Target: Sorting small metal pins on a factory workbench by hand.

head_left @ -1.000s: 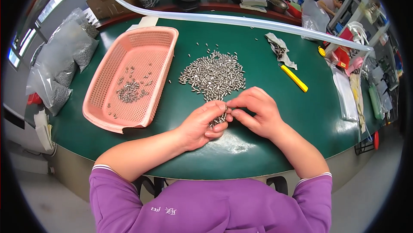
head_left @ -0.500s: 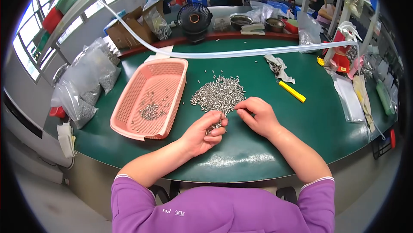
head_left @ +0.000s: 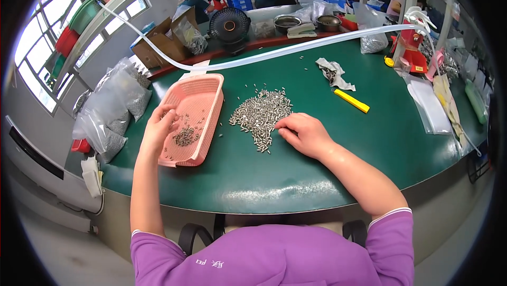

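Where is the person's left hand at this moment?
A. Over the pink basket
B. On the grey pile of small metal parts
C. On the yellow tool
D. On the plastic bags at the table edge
A: the left hand is over the near-left rim of the pink basket, while the right hand rests at the pile of small metal parts.

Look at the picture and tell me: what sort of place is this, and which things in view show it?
Probably a small factory or assembly workshop. A pile of small metal parts lies on a green workbench, more lie in a pink basket, bagged parts stand at the side, and other people work at benches behind.
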A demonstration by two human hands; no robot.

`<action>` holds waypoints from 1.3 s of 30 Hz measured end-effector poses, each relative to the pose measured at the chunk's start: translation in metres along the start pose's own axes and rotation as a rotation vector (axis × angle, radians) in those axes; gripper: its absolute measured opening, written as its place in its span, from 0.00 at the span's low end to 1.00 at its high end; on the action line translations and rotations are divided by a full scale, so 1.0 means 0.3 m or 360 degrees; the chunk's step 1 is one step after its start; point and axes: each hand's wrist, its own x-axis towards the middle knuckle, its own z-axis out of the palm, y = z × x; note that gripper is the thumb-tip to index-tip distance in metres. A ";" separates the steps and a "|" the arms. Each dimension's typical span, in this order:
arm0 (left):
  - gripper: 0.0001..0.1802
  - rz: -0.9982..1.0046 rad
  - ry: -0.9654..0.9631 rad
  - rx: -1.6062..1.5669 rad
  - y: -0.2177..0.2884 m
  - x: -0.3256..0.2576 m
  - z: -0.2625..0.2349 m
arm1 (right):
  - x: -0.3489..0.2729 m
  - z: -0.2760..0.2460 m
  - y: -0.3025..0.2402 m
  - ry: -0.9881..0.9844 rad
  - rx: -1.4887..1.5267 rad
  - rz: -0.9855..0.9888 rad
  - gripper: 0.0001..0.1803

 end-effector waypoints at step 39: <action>0.33 0.0856 -0.0606 0.1329 -0.116 -0.182 0.527 | -0.006 0.018 0.041 0.0191 -0.0087 -0.0030 0.05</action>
